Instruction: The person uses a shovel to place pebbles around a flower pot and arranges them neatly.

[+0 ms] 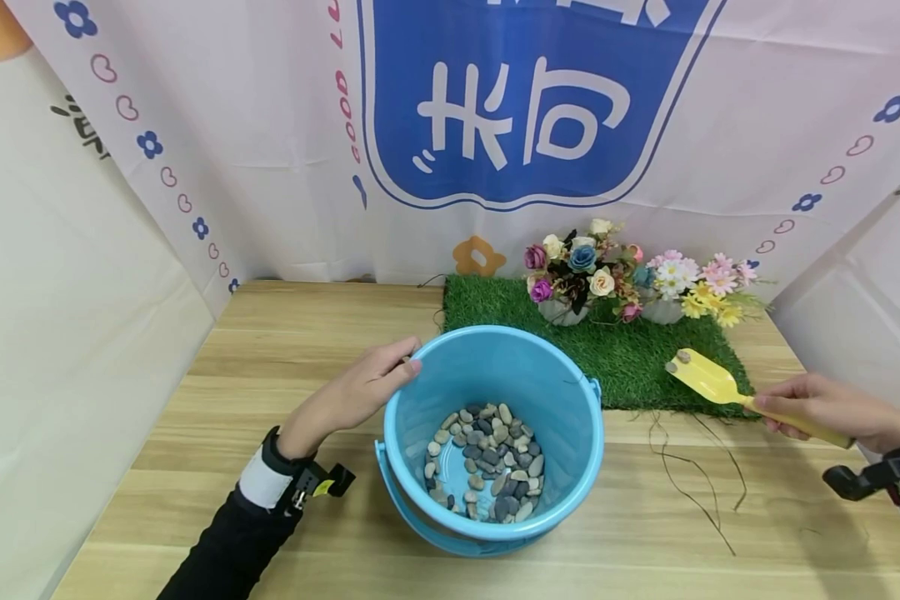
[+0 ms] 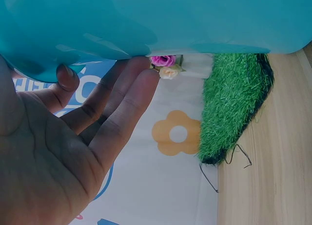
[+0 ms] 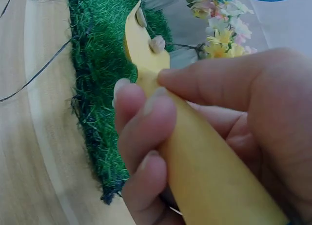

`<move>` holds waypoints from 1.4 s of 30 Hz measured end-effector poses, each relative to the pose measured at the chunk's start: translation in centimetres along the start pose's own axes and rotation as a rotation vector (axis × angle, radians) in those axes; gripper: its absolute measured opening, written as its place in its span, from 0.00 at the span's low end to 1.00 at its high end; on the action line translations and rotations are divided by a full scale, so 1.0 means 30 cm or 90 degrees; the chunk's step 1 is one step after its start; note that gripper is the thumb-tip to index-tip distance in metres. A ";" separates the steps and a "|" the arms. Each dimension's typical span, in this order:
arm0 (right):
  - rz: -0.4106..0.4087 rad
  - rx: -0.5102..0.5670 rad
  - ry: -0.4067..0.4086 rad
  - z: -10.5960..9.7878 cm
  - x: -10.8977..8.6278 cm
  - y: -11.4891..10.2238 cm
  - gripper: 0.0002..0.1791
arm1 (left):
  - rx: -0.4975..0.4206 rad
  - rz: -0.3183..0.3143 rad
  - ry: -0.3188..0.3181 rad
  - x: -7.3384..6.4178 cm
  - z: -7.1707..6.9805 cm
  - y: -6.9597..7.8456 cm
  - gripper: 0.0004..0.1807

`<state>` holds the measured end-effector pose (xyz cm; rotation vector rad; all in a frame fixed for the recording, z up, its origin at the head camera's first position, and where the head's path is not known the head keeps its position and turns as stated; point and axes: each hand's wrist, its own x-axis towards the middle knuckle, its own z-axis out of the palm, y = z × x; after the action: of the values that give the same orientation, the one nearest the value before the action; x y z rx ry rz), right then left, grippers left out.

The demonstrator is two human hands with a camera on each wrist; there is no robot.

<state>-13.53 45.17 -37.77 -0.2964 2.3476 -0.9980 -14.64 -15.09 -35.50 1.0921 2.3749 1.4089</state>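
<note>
A light blue bucket (image 1: pixel 495 346) stands on the table with many grey and tan pebbles (image 1: pixel 495 442) spread over its bottom. At its upper left rim my left hand (image 1: pixel 356 387) holds on, the thumb over the edge and the fingers along the outer wall (image 2: pixel 146 25). To the right, my right hand (image 1: pixel 825 408) grips the handle of a yellow toy shovel (image 1: pixel 708 379), fingers and thumb curled round it. Two small stones lie near the front end of the blade, one of them a pale stone (image 3: pixel 157 44). The blade is above the edge of the grass mat (image 1: pixel 630 367).
Two pots of artificial flowers (image 1: pixel 592 271) stand at the back of the green mat. Loose dark threads (image 1: pixel 693 458) lie on the wooden table (image 1: pixel 285 333) right of the bucket. A printed cloth (image 1: pixel 285 167) hangs behind. The bucket's blue handle (image 1: pixel 420 521) hangs down at its front.
</note>
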 end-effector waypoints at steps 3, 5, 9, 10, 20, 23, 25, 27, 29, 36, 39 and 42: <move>-0.006 0.006 -0.003 0.006 0.003 0.013 0.19 | 0.001 0.001 0.002 0.000 0.002 0.000 0.11; -0.013 0.009 -0.003 0.010 0.005 0.019 0.19 | 0.003 0.001 0.003 0.001 0.003 -0.001 0.11; -0.011 0.024 -0.002 0.015 0.008 0.025 0.19 | 0.004 0.002 0.003 0.002 0.003 -0.001 0.11; -0.006 0.030 -0.003 0.016 0.010 0.025 0.19 | 0.005 0.003 0.003 0.002 0.003 0.000 0.11; 0.043 0.023 0.003 0.022 0.031 -0.001 0.22 | 0.012 0.008 0.007 0.001 0.004 0.001 0.11; 0.039 0.018 0.006 0.026 0.036 -0.009 0.21 | 0.011 0.009 0.006 0.002 0.004 -0.001 0.10; 0.033 0.014 0.007 0.029 0.039 -0.016 0.21 | 0.010 0.008 0.007 0.003 0.005 -0.001 0.10; 0.028 0.006 0.007 0.032 0.042 -0.028 0.21 | 0.010 0.007 0.008 0.004 0.005 0.002 0.10; 0.034 0.002 0.010 0.034 0.044 -0.042 0.22 | 0.007 0.003 0.008 0.005 0.005 0.012 0.09; 0.079 0.000 0.007 0.041 0.067 -0.109 0.22 | -0.004 -0.006 -0.005 0.006 -0.011 0.121 0.08; 0.086 0.018 0.000 0.043 0.080 -0.136 0.21 | -0.001 -0.011 -0.006 0.005 -0.015 0.142 0.08; 0.116 0.045 -0.011 0.046 0.093 -0.161 0.21 | 0.005 -0.010 -0.003 0.005 -0.015 0.151 0.08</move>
<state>-15.08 39.85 -36.24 -0.0611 2.2713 -0.9824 -12.68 -14.01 -31.52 1.0749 2.3825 1.3902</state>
